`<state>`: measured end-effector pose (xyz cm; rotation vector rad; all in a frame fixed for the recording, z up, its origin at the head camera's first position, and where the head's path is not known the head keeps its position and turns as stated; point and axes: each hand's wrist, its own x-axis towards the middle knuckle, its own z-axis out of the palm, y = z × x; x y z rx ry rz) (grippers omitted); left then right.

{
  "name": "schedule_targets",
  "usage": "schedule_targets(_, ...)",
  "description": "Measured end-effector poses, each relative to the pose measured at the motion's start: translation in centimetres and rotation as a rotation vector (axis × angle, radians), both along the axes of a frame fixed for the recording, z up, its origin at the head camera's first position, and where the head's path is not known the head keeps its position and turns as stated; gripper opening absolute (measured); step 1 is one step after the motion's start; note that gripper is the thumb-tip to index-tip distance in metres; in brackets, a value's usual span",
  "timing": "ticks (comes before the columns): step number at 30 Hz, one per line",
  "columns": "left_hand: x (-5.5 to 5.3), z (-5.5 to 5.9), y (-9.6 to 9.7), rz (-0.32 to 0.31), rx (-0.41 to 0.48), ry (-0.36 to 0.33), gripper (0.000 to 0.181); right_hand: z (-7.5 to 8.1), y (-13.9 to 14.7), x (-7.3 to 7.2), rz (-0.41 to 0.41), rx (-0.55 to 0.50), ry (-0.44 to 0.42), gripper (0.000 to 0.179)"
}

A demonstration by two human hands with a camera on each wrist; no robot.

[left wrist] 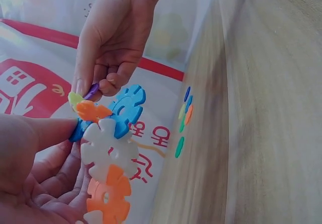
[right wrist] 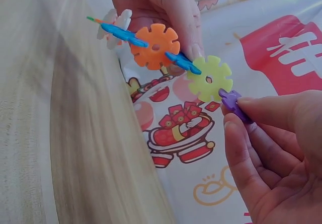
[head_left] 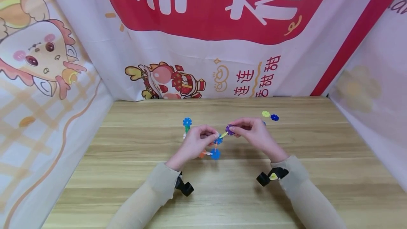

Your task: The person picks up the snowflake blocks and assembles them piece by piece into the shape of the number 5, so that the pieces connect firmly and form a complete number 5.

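A chain of notched plastic snowflake discs stretches between both hands above the table. My left hand (head_left: 198, 140) pinches a blue disc (right wrist: 182, 63) of the chain between thumb and fingers. In my right hand (head_left: 252, 133), thumb and forefinger grip a purple disc (right wrist: 234, 104) at the chain's end. The purple disc meets the edge of a yellow-green disc (right wrist: 211, 78), which joins the left hand's blue one. Beyond that follow an orange disc (right wrist: 156, 47), another blue disc (left wrist: 128, 110) and a white disc (left wrist: 108, 146). Past my left hand, a blue disc (head_left: 187, 122) tops a green one.
Loose discs lie on the wooden table (head_left: 222, 193) behind my right hand, among them a yellow-green disc (head_left: 265, 114), a dark blue disc (head_left: 275, 117) and a green disc (left wrist: 179, 147). Printed cloth (head_left: 203, 52) hangs along the back and both sides.
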<state>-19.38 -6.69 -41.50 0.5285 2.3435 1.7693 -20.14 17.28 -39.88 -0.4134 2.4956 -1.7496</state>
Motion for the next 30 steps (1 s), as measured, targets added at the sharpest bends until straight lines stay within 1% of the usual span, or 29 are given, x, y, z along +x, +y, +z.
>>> schedule_targets(3, 0.10, 0.02, 0.05, -0.007, 0.017, -0.021, 0.009, -0.07, 0.03, -0.03, -0.002, -0.004, 0.001, 0.017)
schedule_targets(9, 0.27, 0.01, 0.08, -0.037, 0.053, -0.105, 0.012, -0.04, 0.15, -0.05, -0.009, 0.005, -0.015, 0.017)
schedule_targets(12, 0.24, -0.06, 0.16, -0.034, 0.053, -0.120, 0.012, 0.07, 0.16, -0.03, -0.008, 0.009, -0.024, 0.018)
schedule_targets(18, 0.23, -0.12, 0.20, -0.033, 0.023, -0.107, 0.011, 0.32, 0.22, 0.01, 0.005, 0.018, -0.038, 0.018)
schedule_targets(23, 0.31, -0.31, 0.22, -0.036, 0.006, -0.067, 0.010, 0.53, 0.22, 0.02, 0.020, 0.022, -0.044, 0.019)
schedule_targets(30, 0.53, -0.55, 0.31, -0.024, -0.025, -0.012, 0.007, 0.70, 0.43, -0.21, 0.084, 0.046, -0.007, 0.015)
